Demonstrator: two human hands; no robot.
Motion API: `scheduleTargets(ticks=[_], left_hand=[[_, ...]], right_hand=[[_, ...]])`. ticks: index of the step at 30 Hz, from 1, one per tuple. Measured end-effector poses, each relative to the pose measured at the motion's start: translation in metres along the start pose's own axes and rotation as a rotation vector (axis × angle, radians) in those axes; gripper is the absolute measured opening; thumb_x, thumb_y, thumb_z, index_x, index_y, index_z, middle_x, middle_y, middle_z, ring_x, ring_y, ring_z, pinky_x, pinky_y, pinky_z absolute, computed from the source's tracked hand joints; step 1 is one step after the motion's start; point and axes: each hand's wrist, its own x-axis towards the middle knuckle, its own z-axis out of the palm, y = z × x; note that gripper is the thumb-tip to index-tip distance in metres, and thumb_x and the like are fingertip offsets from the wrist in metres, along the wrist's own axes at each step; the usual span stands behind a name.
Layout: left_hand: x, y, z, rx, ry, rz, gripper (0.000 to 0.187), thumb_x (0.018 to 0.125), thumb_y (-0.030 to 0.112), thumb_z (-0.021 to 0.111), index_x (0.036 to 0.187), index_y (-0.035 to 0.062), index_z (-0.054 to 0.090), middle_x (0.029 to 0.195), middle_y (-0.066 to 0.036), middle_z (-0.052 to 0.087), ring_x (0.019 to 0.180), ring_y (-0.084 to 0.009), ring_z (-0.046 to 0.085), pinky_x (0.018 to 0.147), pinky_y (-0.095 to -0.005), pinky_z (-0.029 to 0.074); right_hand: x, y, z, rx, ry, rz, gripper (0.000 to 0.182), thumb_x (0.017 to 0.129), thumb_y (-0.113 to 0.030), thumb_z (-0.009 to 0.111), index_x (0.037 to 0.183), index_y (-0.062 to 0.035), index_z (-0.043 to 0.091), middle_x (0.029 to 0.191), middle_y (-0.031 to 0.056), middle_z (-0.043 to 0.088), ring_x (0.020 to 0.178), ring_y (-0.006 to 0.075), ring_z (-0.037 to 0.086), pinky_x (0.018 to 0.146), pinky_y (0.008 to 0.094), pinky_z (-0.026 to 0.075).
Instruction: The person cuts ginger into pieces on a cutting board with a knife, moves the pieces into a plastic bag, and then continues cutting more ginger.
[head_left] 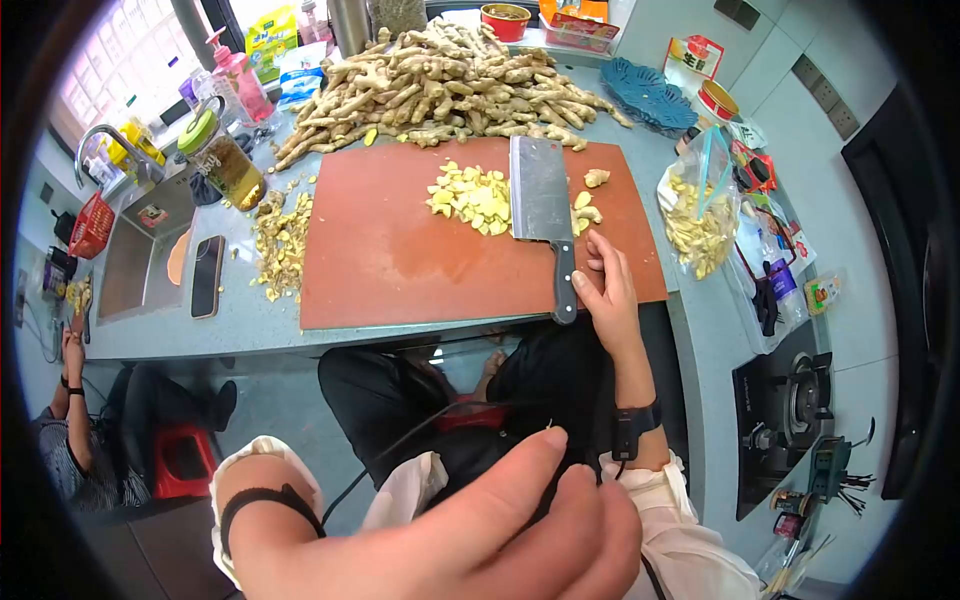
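My left hand [510,530] is raised close to the camera at the bottom centre, thumb stretched out and fingers loosely bent, with nothing visible in it. My right hand [612,298] rests on the red-brown cutting board [380,230], fingers apart, its thumb beside the black handle of the cleaver [541,190]. The cleaver lies flat on the board, blade pointing away. Sliced ginger [472,200] is heaped left of the blade. To its right are a small ginger piece [596,178] and a few more pieces [585,213].
Whole ginger [440,90] is piled behind the board. Peelings [280,240], a phone [207,277] and a lidded jar [220,160] are at left, near the sink [150,245]. A bag of ginger [700,215] is at right. Another person's hands [73,350] show far left.
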Motion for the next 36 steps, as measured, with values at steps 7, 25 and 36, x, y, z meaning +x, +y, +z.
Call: scheduleTargets(ticks=[7,25,36], left_hand=[[-0.001,-0.056,-0.028,-0.149,-0.194,-0.108,0.033,0.071,0.035,0.087,0.074,0.0125,0.064,0.099,-0.005,0.075,0.085,-0.0204,0.072,0.083,-0.0414,0.054],[-0.143,-0.196,0.13,0.28,0.162,-0.891,0.04,0.088,0.024,0.074,0.124,0.0095,0.065,0.121,-0.012,0.063,0.115,-0.0341,0.056,0.099,-0.0461,0.043],[-0.147,-0.198,0.139,0.382,-0.157,-0.944,0.067,0.094,0.051,0.063,0.148,0.0129,0.049,0.157,-0.017,0.041,0.151,-0.034,0.03,0.123,-0.0585,0.018]], right_hand=[[-0.002,0.001,0.004,0.008,0.003,0.0,0.064,0.094,-0.029,0.068,0.148,-0.0032,0.047,0.133,0.0176,0.056,0.115,0.0297,0.059,0.102,0.0416,0.047],[0.0,-0.007,0.004,-0.037,0.007,0.008,0.066,0.088,-0.025,0.074,0.146,-0.0037,0.05,0.124,0.0148,0.06,0.107,0.0276,0.057,0.098,0.0403,0.047],[0.0,-0.006,0.008,-0.075,0.01,-0.006,0.067,0.085,-0.023,0.076,0.145,-0.0055,0.053,0.124,0.0135,0.06,0.11,0.0277,0.056,0.099,0.0395,0.046]])
